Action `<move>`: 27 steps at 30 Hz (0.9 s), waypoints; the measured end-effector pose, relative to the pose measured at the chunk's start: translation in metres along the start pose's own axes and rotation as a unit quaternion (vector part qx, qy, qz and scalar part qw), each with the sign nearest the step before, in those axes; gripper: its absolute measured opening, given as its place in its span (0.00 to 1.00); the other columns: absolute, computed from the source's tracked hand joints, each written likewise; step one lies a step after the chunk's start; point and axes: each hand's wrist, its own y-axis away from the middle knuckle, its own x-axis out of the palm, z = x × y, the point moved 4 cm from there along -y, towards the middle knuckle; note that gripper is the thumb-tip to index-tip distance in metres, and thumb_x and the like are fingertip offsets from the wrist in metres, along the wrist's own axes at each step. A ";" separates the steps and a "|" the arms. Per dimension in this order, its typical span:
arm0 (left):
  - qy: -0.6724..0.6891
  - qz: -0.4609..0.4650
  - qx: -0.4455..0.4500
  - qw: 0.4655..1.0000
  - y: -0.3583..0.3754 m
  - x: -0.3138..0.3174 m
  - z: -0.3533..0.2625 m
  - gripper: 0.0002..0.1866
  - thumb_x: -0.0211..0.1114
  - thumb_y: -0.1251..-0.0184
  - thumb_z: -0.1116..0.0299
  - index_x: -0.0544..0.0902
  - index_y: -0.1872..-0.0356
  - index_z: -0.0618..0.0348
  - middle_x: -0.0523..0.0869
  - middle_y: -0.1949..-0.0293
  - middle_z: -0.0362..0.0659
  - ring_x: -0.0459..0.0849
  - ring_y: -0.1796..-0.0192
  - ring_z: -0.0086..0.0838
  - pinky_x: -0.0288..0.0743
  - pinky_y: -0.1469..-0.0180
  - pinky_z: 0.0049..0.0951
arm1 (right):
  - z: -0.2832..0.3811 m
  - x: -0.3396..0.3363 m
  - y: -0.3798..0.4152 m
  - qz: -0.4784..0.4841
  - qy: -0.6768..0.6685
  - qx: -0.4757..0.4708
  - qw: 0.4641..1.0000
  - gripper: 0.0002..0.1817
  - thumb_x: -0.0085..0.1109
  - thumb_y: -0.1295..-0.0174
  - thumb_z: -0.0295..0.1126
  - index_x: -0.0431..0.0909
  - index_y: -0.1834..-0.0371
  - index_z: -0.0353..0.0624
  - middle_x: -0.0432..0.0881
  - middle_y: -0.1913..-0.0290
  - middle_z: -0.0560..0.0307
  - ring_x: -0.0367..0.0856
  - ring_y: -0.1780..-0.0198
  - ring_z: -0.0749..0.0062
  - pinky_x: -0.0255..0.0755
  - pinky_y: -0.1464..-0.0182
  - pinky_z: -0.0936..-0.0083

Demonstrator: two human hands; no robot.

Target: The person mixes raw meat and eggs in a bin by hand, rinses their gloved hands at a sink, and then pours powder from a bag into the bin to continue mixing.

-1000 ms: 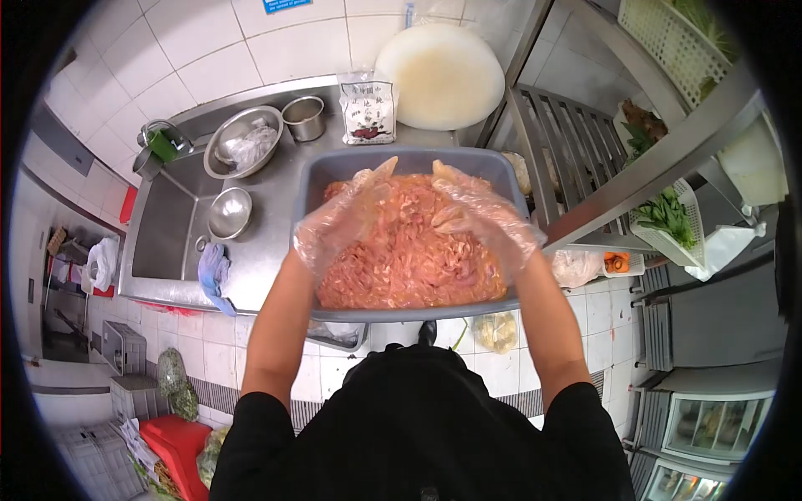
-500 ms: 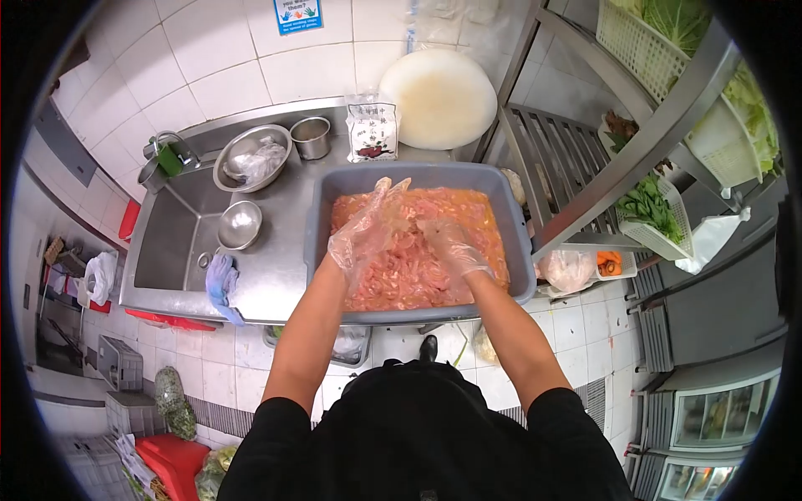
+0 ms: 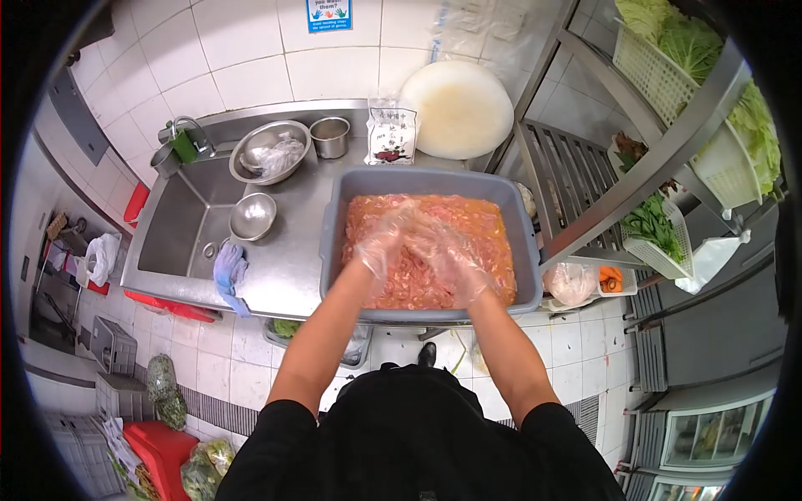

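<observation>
A grey plastic tub (image 3: 332, 242) holds thinly sliced raw meat (image 3: 484, 221) in orange-brown liquid. My left hand (image 3: 386, 235) and my right hand (image 3: 455, 257) both wear thin clear plastic gloves. They are over the middle of the meat, fingers stretched toward each other and fingertips meeting or overlapping in this view. Motion blurs the fingers a little, and no separate item shows in either hand. Behind the tub stands a white printed bag (image 3: 391, 134), beside a round white cutting board (image 3: 464, 108) leaning on the wall.
Left of the tub, the steel counter carries a metal pot (image 3: 331, 137), a large bowl with plastic in it (image 3: 242, 163), a small bowl (image 3: 252, 216) and a blue-purple glove or cloth (image 3: 230, 271). A sink (image 3: 180, 217) lies further left. A metal rack (image 3: 576, 234) with vegetable baskets rises close on the right.
My left hand has dropped from its raised position, and my right hand has turned inward, so both come together over the meat. The camera view has shifted slightly.
</observation>
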 end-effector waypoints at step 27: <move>-0.665 -0.095 0.254 0.695 0.070 0.034 0.005 0.22 0.57 0.34 0.61 0.76 0.45 0.67 0.77 0.43 0.62 0.73 0.38 0.55 0.65 0.32 0.47 | -0.020 0.051 0.005 -0.164 -0.018 0.099 0.981 0.13 0.54 0.31 0.39 0.80 0.53 0.41 0.85 0.58 0.55 0.84 0.60 0.68 0.80 0.56 0.71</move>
